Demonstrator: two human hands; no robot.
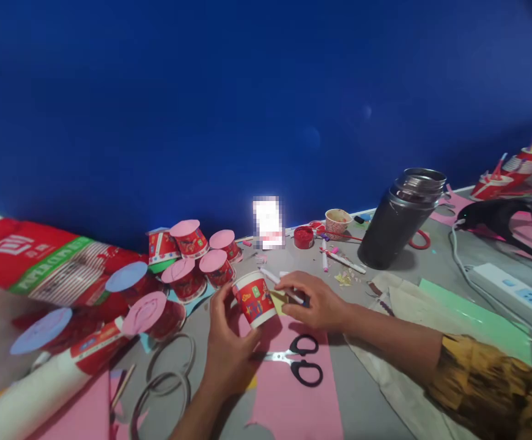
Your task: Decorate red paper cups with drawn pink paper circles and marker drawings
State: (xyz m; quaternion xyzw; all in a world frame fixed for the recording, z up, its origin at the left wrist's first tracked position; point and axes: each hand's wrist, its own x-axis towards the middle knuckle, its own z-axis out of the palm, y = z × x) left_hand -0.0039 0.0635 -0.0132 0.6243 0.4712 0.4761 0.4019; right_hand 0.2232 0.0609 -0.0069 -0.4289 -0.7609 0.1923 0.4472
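Note:
A red printed paper cup (253, 300) is held tilted in my left hand (232, 342), its fingers wrapped round the side and base. To the right of the cup, my right hand (314, 299) has its fingers closed on a white marker (270, 276) that points away to the upper left. A small yellow piece of paper (279, 302) shows between the cup and my right fingers. Just below both hands, black-handled scissors (288, 357) lie across a pink paper sheet (300, 403). The scissors' blade tips are hidden by my left hand.
Several cups with pink (186, 228) or blue tops (126, 277) stand at left, beside a red cup bag (41, 256) and tape rings (160, 397). A dark flask (399, 220), loose markers (346, 263), a red-filled tub (303, 237) and a power strip (513, 293) are at right.

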